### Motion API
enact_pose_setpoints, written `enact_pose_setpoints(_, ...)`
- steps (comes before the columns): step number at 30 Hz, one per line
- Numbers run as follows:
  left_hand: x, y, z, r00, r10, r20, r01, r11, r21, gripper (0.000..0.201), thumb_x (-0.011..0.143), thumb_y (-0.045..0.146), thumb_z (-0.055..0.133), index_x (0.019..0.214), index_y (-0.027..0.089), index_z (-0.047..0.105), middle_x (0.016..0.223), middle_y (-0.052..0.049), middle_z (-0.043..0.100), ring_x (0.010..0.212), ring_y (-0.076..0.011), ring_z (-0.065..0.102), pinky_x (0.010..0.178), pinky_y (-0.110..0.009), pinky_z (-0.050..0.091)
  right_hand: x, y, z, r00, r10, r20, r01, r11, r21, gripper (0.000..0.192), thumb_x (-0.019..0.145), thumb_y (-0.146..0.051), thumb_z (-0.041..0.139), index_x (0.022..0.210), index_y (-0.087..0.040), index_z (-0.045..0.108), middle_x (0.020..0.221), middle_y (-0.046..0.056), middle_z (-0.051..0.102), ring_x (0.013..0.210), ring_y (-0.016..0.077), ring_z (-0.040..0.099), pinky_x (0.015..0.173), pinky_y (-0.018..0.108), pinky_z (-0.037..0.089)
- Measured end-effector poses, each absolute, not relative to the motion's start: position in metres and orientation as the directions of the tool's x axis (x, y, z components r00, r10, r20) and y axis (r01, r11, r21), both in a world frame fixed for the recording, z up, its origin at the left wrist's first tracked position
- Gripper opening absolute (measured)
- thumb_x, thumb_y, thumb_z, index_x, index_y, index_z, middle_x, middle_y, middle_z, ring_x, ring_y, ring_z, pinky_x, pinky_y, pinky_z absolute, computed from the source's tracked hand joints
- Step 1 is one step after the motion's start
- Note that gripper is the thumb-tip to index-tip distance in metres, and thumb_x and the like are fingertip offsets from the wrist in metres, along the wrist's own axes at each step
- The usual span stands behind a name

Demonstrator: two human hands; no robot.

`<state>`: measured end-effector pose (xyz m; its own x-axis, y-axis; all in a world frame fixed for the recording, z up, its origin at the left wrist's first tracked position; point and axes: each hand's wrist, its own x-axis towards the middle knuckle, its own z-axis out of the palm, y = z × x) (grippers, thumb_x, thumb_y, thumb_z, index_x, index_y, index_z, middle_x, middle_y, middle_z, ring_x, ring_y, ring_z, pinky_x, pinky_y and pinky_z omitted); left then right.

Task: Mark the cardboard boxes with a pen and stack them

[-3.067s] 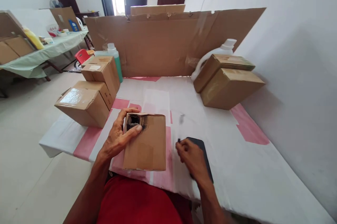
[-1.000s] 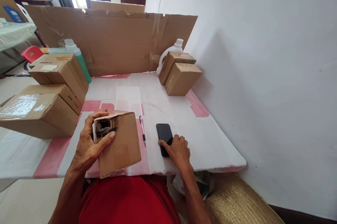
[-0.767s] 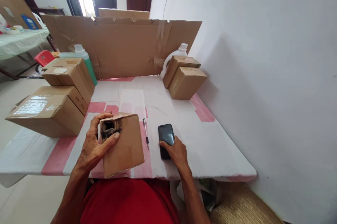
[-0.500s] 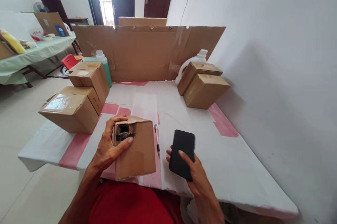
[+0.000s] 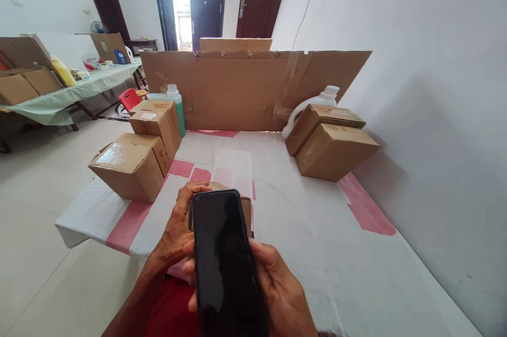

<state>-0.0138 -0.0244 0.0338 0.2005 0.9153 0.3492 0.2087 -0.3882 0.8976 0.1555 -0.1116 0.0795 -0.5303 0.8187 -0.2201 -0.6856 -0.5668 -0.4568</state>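
A black smartphone (image 5: 225,263) with a dark screen is gripped by my right hand (image 5: 281,284), thumb along one edge and fingertips round the other. It is raised close to me, in front of a small cardboard box (image 5: 246,210). My left hand (image 5: 178,226) grips that box at its left side, its fingers over the top edge. The phone hides most of the box, including the face with the hole, and my left thumb. A sliver of a pen (image 5: 252,234) shows just right of the box.
Stacked cardboard boxes (image 5: 130,165) and a green-liquid bottle (image 5: 176,107) stand at left. More boxes (image 5: 336,152) and a white jug (image 5: 317,99) are at right. A tall cardboard panel (image 5: 233,91) closes the table's back; a white wall (image 5: 443,89) runs along the right.
My right hand has brought the phone up and left, from beside the box to in front of it. The view has shifted, and my left hand stays on the box.
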Motion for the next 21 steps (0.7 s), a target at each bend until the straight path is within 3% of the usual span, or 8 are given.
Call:
enact_pose_setpoints(3,-0.017,-0.020,0.026,0.157,0.921,0.356,0.186,-0.382,0.905,0.035,0.087,0.030,0.065,0.120,0.041,0.065,0.138,-0.003,0.061,0.137,-0.0324,0.051,0.121,-0.057,0.037,0.146,-0.110,0.072,-0.607,0.759,-0.238,-0.631,-0.641,-0.437,0.055,0.090,-0.062,0.059,0.098,-0.012,0.082,0.091,0.016,0.080,0.080,0.0301,0.078,0.076,0.041,0.061)
enact_pose_setpoints(6,-0.021,-0.018,0.021,0.174,0.928,0.330,0.171,-0.358,0.918,0.039,0.085,0.030,0.068,0.122,0.043,0.063,0.142,-0.002,0.058,0.143,-0.0324,0.047,0.123,-0.057,0.033,0.143,-0.109,0.064,-0.631,0.735,-0.248,-0.627,-0.672,-0.394,0.052,0.086,-0.062,0.062,0.097,-0.015,0.082,0.087,0.015,0.080,0.078,0.0316,0.077,0.076,0.045,0.061)
enact_pose_setpoints(9,-0.024,-0.017,0.019,0.176,0.929,0.327,0.159,-0.354,0.922,0.048,0.080,0.031,0.074,0.124,0.043,0.060,0.144,-0.002,0.057,0.144,-0.0327,0.046,0.123,-0.056,0.034,0.141,-0.108,0.059,-0.617,0.742,-0.264,-0.649,-0.669,-0.362,0.051,0.084,-0.061,0.063,0.102,-0.016,0.081,0.090,0.014,0.080,0.078,0.0312,0.077,0.075,0.044,0.061)
enact_pose_setpoints(13,-0.024,-0.020,0.024,0.154,0.936,0.316,0.182,-0.341,0.922,0.046,0.079,0.032,0.074,0.123,0.040,0.062,0.142,-0.002,0.059,0.143,-0.0325,0.048,0.122,-0.053,0.035,0.139,-0.108,0.060,-0.630,0.736,-0.249,-0.651,-0.675,-0.347,0.056,0.088,-0.060,0.055,0.109,-0.013,0.079,0.093,0.015,0.080,0.077,0.0290,0.077,0.070,0.037,0.058)
enact_pose_setpoints(21,-0.022,-0.024,0.028,0.164,0.939,0.301,0.196,-0.330,0.923,0.054,0.076,0.031,0.077,0.126,0.038,0.059,0.144,-0.003,0.056,0.146,-0.0313,0.044,0.123,-0.050,0.034,0.139,-0.113,0.074,-0.636,0.751,-0.175,-0.650,-0.644,-0.404,0.063,0.090,-0.062,0.052,0.116,-0.009,0.076,0.111,0.017,0.078,0.082,0.0267,0.076,0.080,0.036,0.056)
